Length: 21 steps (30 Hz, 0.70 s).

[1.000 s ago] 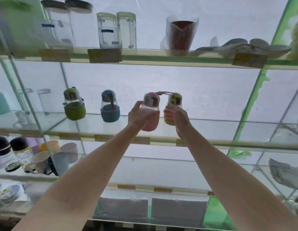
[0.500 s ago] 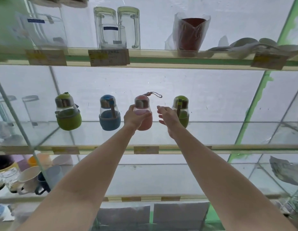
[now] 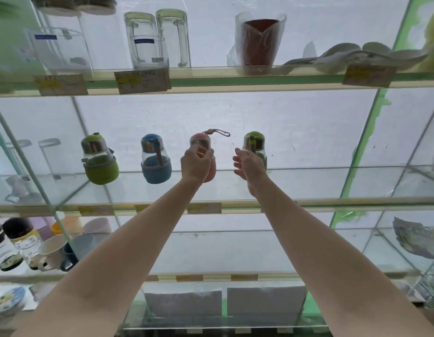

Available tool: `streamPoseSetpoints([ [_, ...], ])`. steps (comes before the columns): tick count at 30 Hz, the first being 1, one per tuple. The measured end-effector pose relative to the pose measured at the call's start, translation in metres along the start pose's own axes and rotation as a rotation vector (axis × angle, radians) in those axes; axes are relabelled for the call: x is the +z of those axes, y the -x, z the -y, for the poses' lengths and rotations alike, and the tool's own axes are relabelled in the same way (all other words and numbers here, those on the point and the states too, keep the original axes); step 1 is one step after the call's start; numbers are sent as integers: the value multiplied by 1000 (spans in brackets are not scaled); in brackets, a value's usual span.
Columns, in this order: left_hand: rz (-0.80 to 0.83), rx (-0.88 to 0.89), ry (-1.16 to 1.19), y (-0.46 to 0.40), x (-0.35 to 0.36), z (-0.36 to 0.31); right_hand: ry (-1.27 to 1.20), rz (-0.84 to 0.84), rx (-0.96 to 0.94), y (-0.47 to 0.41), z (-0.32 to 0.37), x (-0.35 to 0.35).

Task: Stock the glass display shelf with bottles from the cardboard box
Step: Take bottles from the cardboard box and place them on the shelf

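Note:
Several small round bottles stand in a row on the middle glass shelf (image 3: 332, 183): a green one (image 3: 99, 164), a blue one (image 3: 155, 166), a pink one (image 3: 200, 139) with a cord loop on its cap, and a second green one (image 3: 254, 141). My left hand (image 3: 196, 162) grips the pink bottle around its clear upper part, and the bottle stands on the glass. In front of the lower half of the right green bottle, my right hand (image 3: 248, 165) is held with fingers spread and grips nothing. The cardboard box is out of view.
The shelf above carries glass mugs (image 3: 157, 40), jars and a wrapped brown cup (image 3: 259, 42). Below at the left are mugs (image 3: 53, 249) and dark-capped bottles (image 3: 16, 234). A glass divider (image 3: 28, 154) bounds the shelf bay on the left. Bare glass lies right of the green bottle.
Both bottles were carried back and set on the shelf. My right hand let go of the green bottle and stays spread before it. My left hand slid higher on the pink bottle.

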<state>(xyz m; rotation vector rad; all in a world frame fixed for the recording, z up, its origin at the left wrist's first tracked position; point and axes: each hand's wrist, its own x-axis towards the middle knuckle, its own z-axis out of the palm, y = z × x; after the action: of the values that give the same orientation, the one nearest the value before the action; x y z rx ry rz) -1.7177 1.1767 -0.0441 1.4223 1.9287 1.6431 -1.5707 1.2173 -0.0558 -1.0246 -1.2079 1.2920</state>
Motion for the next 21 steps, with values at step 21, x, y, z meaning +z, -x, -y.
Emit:
streamPoseSetpoints([
  [21,469,-85,320,211,246,-158,-87,-146,68,95,8,-350],
])
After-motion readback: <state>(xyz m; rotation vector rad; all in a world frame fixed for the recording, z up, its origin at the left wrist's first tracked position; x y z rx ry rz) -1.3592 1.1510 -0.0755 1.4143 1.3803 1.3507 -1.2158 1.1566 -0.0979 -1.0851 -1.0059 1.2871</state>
